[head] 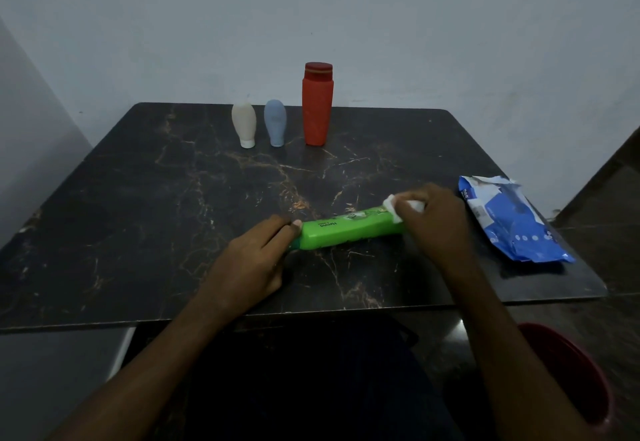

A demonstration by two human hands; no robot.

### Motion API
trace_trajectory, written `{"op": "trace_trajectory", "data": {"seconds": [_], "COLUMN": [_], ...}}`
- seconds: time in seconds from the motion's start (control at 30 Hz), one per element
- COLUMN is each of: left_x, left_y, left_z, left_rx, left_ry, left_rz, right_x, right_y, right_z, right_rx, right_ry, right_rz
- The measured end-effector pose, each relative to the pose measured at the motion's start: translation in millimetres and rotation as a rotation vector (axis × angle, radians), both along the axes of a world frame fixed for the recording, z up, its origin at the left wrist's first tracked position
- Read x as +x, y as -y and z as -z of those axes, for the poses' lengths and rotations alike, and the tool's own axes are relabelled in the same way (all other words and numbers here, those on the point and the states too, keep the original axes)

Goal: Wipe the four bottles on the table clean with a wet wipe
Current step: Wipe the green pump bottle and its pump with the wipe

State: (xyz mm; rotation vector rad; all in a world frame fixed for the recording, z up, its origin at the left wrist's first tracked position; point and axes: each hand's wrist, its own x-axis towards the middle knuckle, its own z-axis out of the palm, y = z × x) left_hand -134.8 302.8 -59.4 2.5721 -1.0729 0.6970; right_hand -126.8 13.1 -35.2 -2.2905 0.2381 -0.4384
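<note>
On green bottle (346, 231), curled right hand (434, 221), wipe (390, 204)

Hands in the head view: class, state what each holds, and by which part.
The left hand grips the green bottle at one end. The right hand holds a bunched wet wipe against the bottle's other end.

My left forearm comes in from 7 o'clock. The left hand (256, 253) is knuckles-up, its fingers curled round one end of the green bottle (349, 229). My right forearm reaches from 5 o'clock toward 11. The right hand (433, 219) is back-upward, fingers bunched on a white wet wipe (391, 206) against the bottle's other end.
</note>
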Motion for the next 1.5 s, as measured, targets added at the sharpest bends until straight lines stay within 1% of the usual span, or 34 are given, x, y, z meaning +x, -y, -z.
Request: {"op": "trace_trajectory", "data": {"seconds": [0.07, 0.17, 0.23, 0.3, 0.4, 0.53, 0.63, 0.7, 0.73, 0.83, 0.9, 1.0, 1.07, 1.2, 1.27, 1.33, 1.43, 1.5], "left_x": [-1, 0, 0, 0, 0, 0, 2, 4, 5, 5, 6, 6, 6, 7, 7, 8, 8, 8], "left_y": [1, 1, 2, 1, 0, -1, -1, -1, -1, 0, 0, -1, -1, -3, -3, -3, -3, -2], "left_z": [0, 0, 1, 0, 0, -1, 1, 2, 3, 4, 5, 5, 6, 7, 8, 8, 9, 9], "left_rx": [0.002, -0.012, -0.02, -0.03, -0.063, -0.103, -0.125, -0.148, -0.157, -0.17, -0.179, -0.189, -0.193, -0.206, -0.206, -0.21, -0.228, -0.252], "left_ry": [-0.003, -0.005, 0.001, -0.011, -0.073, -0.117, -0.127, -0.116, -0.109, -0.088, -0.084, -0.091, -0.095, -0.102, -0.097, -0.088, -0.087, -0.081], "left_rz": [-0.018, -0.023, -0.025, -0.02, 0.014, 0.026, 0.019, 0.031, 0.036, 0.052, 0.056, 0.04, 0.035, 0.033, 0.037, 0.037, 0.039, 0.044], "right_x": [2, -5, -16, -31, -47, -46, -37, -24, -18, -5, 0, -2, -8, -25, -28, -20, -2, 6], "right_y": [8, -19, -53, -91, -130, -128, -98, -62, -42, 8, 17, 3, -19, -68, -73, -59, -18, 3], "right_z": [-2, -5, -10, -15, -14, -1, 9, 15, 17, 23, 25, 27, 24, 12, 11, 14, 21, 21], "right_rx": [0.006, 0.005, -0.018, -0.047, -0.158, -0.198, -0.239, -0.223, -0.2, -0.079, -0.018, 0.05, 0.049, 0.077, 0.066, 0.013, -0.038, -0.017], "right_ry": [-0.009, -0.035, 0.016, 0.09, 0.194, 0.323, 0.357, 0.326, 0.275, 0.15, 0.142, 0.147, 0.182, 0.289, 0.332, 0.312, 0.186, 0.125], "right_rz": [0.027, 0.035, 0.005, -0.077, -0.17, -0.202, -0.225, -0.124, -0.051, 0.112, 0.159, 0.224, 0.202, -0.046, -0.12, -0.112, 0.002, 0.002]}}
